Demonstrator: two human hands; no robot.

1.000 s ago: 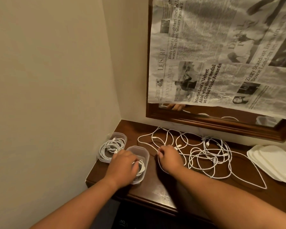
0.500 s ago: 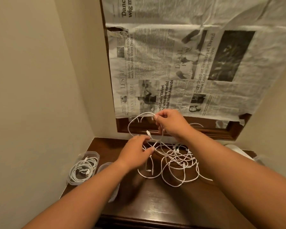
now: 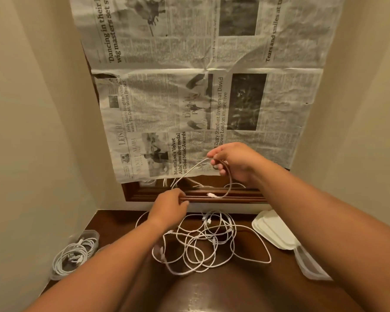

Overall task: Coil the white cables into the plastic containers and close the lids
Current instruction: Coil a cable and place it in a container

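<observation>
My right hand (image 3: 234, 162) is raised in front of the newspaper and pinches a white cable (image 3: 190, 170), whose short end loops down to a connector below the hand. My left hand (image 3: 169, 204) is lower and grips the same cable where it runs down to the pile. A tangle of loose white cables (image 3: 203, 244) lies on the dark wooden table (image 3: 212, 293). At the far left stands a clear plastic container (image 3: 92, 235) with a coiled cable in it, no lid on. A second container beside it is almost fully hidden by my left forearm.
A stack of white lids (image 3: 273, 230) lies at the table's right, with a clear container (image 3: 309, 264) in front of it. A newspaper (image 3: 200, 97) hangs over a wood-framed mirror (image 3: 189, 197) on the back wall. Walls close in on both sides.
Both hands left the containers and the pile and lifted one cable up off the table. My right hand holds it high while my left slides along it. The camera tilted up and to the right.
</observation>
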